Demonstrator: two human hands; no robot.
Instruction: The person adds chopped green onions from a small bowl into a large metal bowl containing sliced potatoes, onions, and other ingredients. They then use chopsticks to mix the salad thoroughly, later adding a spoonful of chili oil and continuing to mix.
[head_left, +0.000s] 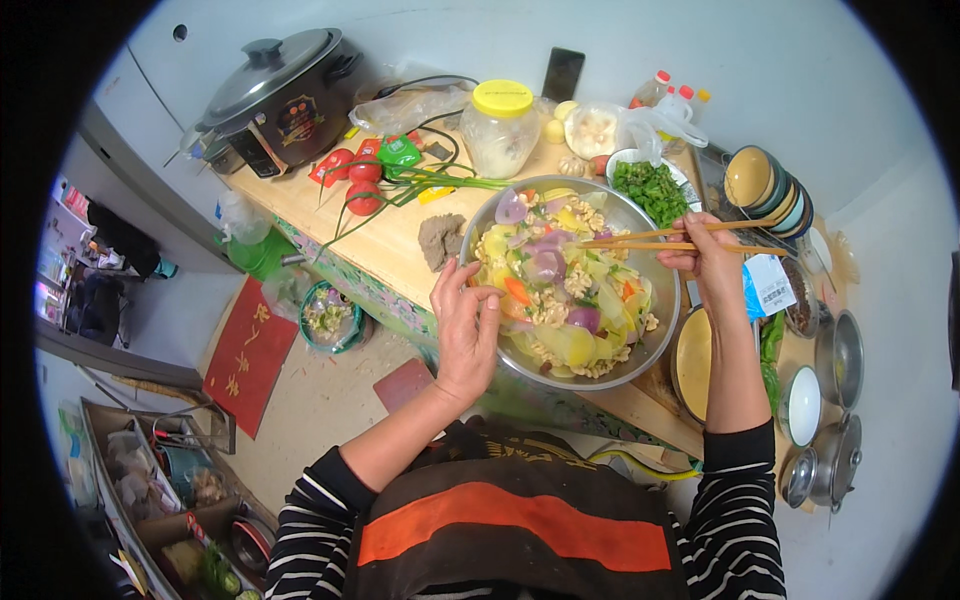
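Observation:
A large stainless-steel bowl (670, 330) at the counter's front edge holds sliced vegetables (559, 266), with purple onion, orange pieces and pale yellow slices. Walnut-like pieces (577, 282) are scattered through the mix. My right hand (701, 244) is closed around a pair of wooden chopsticks (645, 245), whose tips reach into the food from the right. My left hand (466, 322) is at the bowl's left rim, thumb and index finger bent close together. Whether it grips the rim cannot be told. A grey-brown lump (440, 240) lies just beyond its fingers.
Tomatoes (364, 198), scallions (450, 180), a yellow-lidded jar (500, 120) and an electric cooker (277, 97) occupy the counter's left and back. Chopped greens (651, 191) on a plate sit behind the bowl. Stacked bowls (750, 176) and metal pots (838, 360) stand right. A waste bin (330, 319) stands on the floor.

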